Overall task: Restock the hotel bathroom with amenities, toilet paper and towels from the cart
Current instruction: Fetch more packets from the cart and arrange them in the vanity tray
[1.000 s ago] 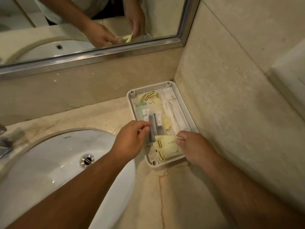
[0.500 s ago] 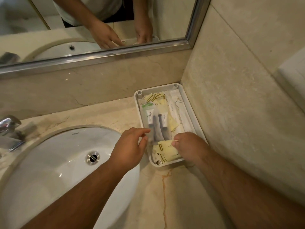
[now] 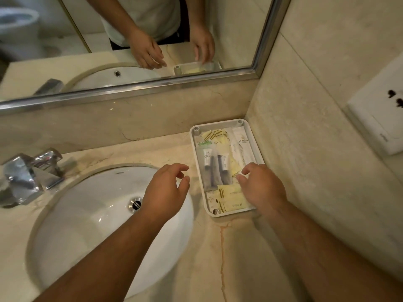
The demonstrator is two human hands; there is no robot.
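Tray (image 3: 194, 153) of tubes (image 3: 224, 168) and packets (image 3: 231, 199) sits in counter (image 3: 218, 258) corner, just beside both walls (image 3: 305, 149); left hand (image 3: 165, 190) over sink (image 3: 87, 214) rim, right hand (image 3: 263, 190) over tray's near end, both loose, empty.

R hand (image 3: 263, 188) hides tray's (image 3: 218, 124) near corner; sachet (image 3: 232, 200) text illegible.

A white oval sink (image 3: 87, 232) is set into a beige marble counter (image 3: 239, 269), with a round metal drain (image 3: 135, 203) in its bowl. A chrome tap (image 3: 28, 177) stands at the sink's back left rim. Behind the sink, above a marble strip, hangs a metal-framed mirror (image 3: 65, 40), which reflects the sink's far rim. To the right of the sink a thin orange streak (image 3: 222, 258) runs down the counter. Farther right of the sink, on the side wall (image 3: 305, 94), sits a white socket plate (image 3: 379, 125).
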